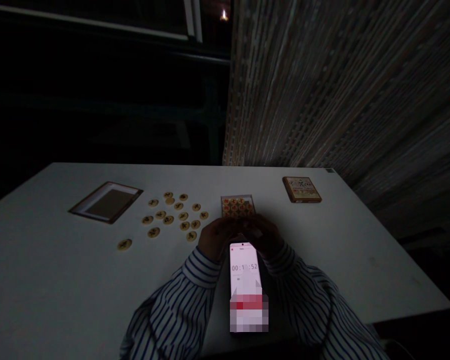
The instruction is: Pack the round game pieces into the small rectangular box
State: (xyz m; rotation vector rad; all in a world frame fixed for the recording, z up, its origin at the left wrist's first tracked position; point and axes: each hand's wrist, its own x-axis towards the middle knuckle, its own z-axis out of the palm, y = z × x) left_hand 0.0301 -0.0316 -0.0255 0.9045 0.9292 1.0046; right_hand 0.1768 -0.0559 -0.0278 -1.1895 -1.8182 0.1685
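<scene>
My left hand [218,237] and my right hand [265,235] meet over the near part of a small box [225,198] filled with rows of round xiangqi pieces [241,207], with red characters on the visible ones. Both hands are bent inward, and their fingertips are lost in shadow, so I cannot tell whether they grip the box or a piece. Just below my wrists lies a lit phone [243,260] showing a running timer. To the left, several loose xiangqi pieces [168,220] with dark characters are scattered on the table, one [124,244] apart from the others.
The white table [97,290] stands in a dark room. A brown-edged tray or lid [125,215] lies at the left. At the right back is a closed decorated box [303,190]. A string curtain [285,90] hangs behind the table's far right edge.
</scene>
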